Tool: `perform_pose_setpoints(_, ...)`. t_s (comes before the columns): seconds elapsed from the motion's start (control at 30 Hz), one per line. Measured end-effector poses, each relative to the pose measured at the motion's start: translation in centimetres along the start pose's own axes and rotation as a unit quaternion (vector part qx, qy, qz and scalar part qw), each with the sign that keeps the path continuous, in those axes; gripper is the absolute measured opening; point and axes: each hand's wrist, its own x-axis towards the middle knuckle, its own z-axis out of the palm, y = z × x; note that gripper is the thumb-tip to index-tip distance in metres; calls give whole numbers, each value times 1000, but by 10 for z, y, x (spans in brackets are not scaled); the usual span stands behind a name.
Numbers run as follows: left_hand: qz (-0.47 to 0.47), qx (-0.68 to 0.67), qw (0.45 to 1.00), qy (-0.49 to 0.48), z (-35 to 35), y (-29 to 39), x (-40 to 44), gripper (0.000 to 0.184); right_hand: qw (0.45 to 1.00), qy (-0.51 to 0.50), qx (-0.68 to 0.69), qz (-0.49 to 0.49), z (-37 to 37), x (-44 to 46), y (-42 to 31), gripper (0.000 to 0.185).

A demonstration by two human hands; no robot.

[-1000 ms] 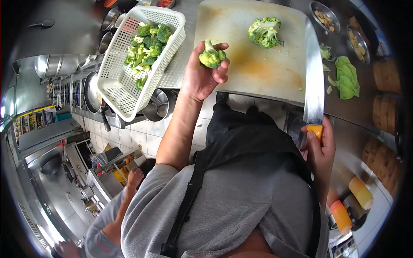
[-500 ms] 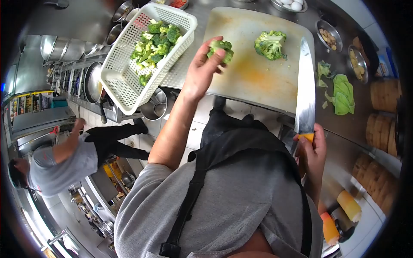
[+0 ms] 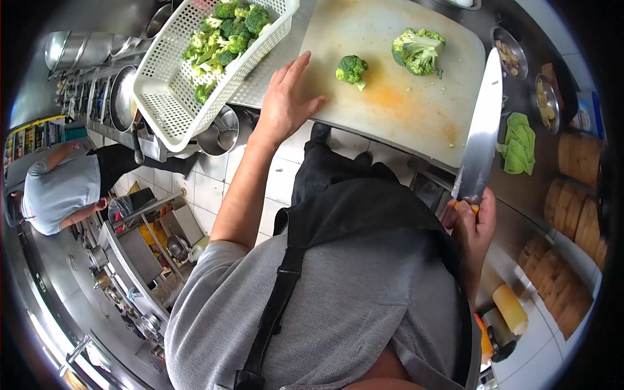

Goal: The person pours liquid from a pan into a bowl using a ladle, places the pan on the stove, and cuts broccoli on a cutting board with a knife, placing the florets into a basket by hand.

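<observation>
My left hand (image 3: 286, 101) is open, fingers apart, at the left front edge of the white cutting board (image 3: 351, 26). A small broccoli floret (image 3: 351, 70) lies on the board to the right of that hand. Farther right on the board rests a larger cut broccoli head (image 3: 418, 52). My right hand (image 3: 472, 224) is closed round the orange handle of a large knife (image 3: 482, 130), its blade pointing up and away past the board's right edge. Left of the board, a white perforated basket (image 3: 170, 117) holds several broccoli florets (image 3: 227, 39).
Green leaves (image 3: 518, 144) and metal bowls (image 3: 547, 103) are on the steel counter at the right, near stacked bamboo steamers (image 3: 578, 159). A metal pot (image 3: 219, 133) and a pan (image 3: 123, 97) stand by the basket. Another person (image 3: 65, 188) is at far left.
The small floret has left my left hand and now lies on the board; that hand has opened. The knife has tilted rightward. The other person has moved farther left.
</observation>
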Motion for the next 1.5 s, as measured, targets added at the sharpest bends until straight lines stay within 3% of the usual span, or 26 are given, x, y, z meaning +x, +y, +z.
perform_pose_setpoints(0.13,-34,-16,999,6,-4,3,-8,88,999,15,-31,-37,7,-2,-2,34)
perform_pose_setpoints(0.33,-3,5,1000,26,-1,5,-8,75,992,-18,-112,-50,2,-3,-14,56)
perform_pose_setpoints(0.4,27,48,997,45,2,8,-7,66,951,-90,-297,-1,11,-2,-42,66)
perform_pose_setpoints(0.47,30,29,997,64,7,13,-3,65,933,-93,-346,-20,16,0,-34,67)
perform_pose_setpoints(0.53,32,12,996,86,10,19,3,64,886,-105,-441,-101,17,5,-20,68)
perform_pose_setpoints(0.6,41,-24,995,88,11,27,11,67,878,-110,-459,-81,23,8,-22,69)
perform_pose_setpoints(0.67,54,-10,993,103,14,37,18,68,826,-155,-539,-60,26,15,-21,70)
perform_pose_setpoints(0.77,95,80,992,27,28,38,32,60,838,-150,-523,-53,24,15,-17,72)
perform_pose_setpoints(0.87,145,52,983,100,12,47,36,53,847,-149,-511,-9,27,14,-22,73)
perform_pose_setpoints(1.0,111,109,953,260,-75,25,49,57,849,-150,-506,-26,21,17,-13,75)
perform_pose_setpoints(1.1,77,246,897,359,-138,-3,49,64,857,-150,-487,-80,12,23,-1,76)
perform_pose_setpoints(1.2,3,289,878,382,-173,-35,39,49,862,-157,-460,-146,8,28,8,77)
perform_pose_setpoints(1.27,-68,294,896,326,-180,-53,58,56,870,-159,-448,-126,11,25,2,76)
perform_pose_setpoints(1.33,51,279,902,325,-171,-95,94,31,866,-160,-457,-123,12,24,-3,76)
perform_pose_setpoints(1.4,-131,56,971,193,-153,-96,119,46,859,-161,-469,-132,14,25,-6,76)
perform_pose_setpoints(1.5,-4,279,958,59,-107,-119,124,72,861,-158,-466,-134,14,26,-7,77)
